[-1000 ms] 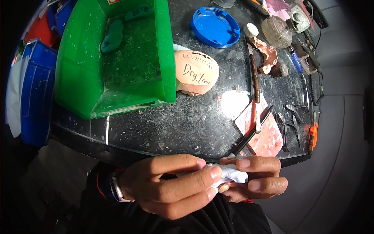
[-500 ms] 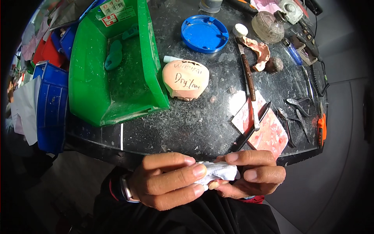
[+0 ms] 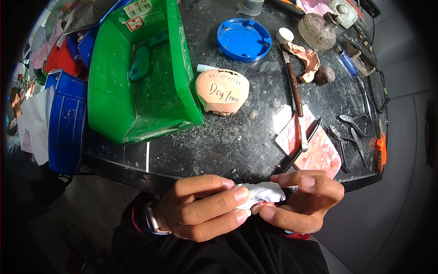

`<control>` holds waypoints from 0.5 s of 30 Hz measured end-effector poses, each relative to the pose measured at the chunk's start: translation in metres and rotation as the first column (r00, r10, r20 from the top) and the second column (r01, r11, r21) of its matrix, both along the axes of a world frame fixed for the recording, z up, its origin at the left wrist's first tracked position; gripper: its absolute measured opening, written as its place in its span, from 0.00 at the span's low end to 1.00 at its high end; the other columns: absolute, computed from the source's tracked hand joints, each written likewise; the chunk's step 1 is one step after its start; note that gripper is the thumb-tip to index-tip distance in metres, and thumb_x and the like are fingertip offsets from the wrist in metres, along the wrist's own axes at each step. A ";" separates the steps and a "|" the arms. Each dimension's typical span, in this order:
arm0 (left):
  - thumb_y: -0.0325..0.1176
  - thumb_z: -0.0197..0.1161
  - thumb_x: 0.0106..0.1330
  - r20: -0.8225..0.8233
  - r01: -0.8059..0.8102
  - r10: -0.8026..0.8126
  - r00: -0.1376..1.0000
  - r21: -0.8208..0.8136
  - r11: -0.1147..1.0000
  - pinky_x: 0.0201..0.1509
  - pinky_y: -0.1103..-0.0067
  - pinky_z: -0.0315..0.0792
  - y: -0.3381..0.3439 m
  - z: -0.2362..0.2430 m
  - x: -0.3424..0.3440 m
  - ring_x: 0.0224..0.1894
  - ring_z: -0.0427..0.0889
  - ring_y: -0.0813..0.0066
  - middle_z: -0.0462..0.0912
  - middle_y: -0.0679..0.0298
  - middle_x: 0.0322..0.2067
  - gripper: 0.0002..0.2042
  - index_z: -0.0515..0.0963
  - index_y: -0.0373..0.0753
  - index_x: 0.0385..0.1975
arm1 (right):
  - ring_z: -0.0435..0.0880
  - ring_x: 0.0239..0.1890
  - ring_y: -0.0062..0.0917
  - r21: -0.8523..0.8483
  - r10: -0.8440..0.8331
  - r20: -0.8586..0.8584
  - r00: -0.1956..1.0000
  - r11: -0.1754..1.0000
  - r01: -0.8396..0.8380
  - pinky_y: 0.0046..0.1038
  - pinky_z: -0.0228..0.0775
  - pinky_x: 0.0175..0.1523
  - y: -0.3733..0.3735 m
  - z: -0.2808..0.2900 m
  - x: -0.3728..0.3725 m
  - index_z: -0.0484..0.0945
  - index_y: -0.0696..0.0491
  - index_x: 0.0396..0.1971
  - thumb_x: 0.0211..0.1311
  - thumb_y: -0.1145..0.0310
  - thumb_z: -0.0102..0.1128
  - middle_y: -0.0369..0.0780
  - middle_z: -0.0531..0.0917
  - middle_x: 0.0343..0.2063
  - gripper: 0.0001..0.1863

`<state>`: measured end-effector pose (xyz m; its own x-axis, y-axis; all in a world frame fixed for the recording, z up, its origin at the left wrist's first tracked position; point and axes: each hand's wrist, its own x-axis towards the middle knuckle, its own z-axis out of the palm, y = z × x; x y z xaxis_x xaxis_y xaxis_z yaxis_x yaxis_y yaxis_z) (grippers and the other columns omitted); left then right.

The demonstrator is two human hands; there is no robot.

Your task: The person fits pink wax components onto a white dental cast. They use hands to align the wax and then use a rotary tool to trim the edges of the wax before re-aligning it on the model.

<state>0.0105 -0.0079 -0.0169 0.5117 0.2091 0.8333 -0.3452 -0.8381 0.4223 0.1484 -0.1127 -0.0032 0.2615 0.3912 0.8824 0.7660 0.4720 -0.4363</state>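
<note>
Close to my body, past the table's front edge, both hands hold a small dental piece [image 3: 263,192]. Its upper part is white and creased like putty or cloth; I cannot tell which. Pink and tooth-coloured bits show along its lower edge. My left hand [image 3: 205,208] is closed on the left end, its fingertips pressing the white surface. At the other end my right hand [image 3: 308,201] pinches it, with the thumb against the lower pink edge and a finger raised above. Fingers hide both ends. A peach dental model [image 3: 222,92] with handwriting on its base lies beyond my hands.
A green bin [image 3: 188,91] with teal moulded pieces stands left, beside a blue bin [image 3: 68,123]. A blue round lid [image 3: 244,40] lies at the back. To the right are a wooden-handled knife [image 3: 294,89], a pink-stained tile [image 3: 321,157], pliers [image 3: 351,123] and a glass burner [image 3: 317,32].
My right hand has shifted its grip: the fingers have spread up and away, and the thumb now presses the lower edge. The left hand keeps its hold. The whole view has shifted slightly.
</note>
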 end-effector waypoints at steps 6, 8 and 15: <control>0.22 0.68 0.49 -0.015 0.025 -0.025 1.000 -0.031 0.999 0.39 0.84 0.77 0.001 -0.002 -0.001 0.41 0.74 0.70 0.75 0.62 0.45 0.17 0.73 0.40 0.40 | 0.71 0.22 0.17 -0.161 -0.002 0.150 0.989 0.987 0.027 0.12 0.58 0.19 -0.008 0.009 0.003 0.84 0.46 0.24 0.27 0.79 0.73 0.37 0.71 0.28 0.17; 0.24 0.70 0.48 -0.026 0.067 -0.069 0.997 -0.069 0.995 0.40 0.83 0.77 0.004 -0.003 -0.001 0.41 0.75 0.68 0.75 0.59 0.46 0.19 0.73 0.40 0.41 | 0.70 0.22 0.17 -0.150 -0.067 0.176 0.982 0.984 0.094 0.12 0.59 0.19 -0.007 0.008 0.002 0.83 0.47 0.25 0.28 0.78 0.73 0.35 0.71 0.25 0.17; 0.30 0.76 0.42 -0.102 0.064 -0.088 0.991 -0.220 0.973 0.41 0.80 0.75 0.002 0.002 -0.004 0.40 0.75 0.67 0.74 0.59 0.47 0.26 0.72 0.41 0.42 | 0.73 0.23 0.17 -0.154 0.031 -0.018 0.999 0.987 -0.033 0.13 0.66 0.24 -0.025 0.000 0.011 0.82 0.47 0.24 0.31 0.72 0.76 0.35 0.74 0.26 0.14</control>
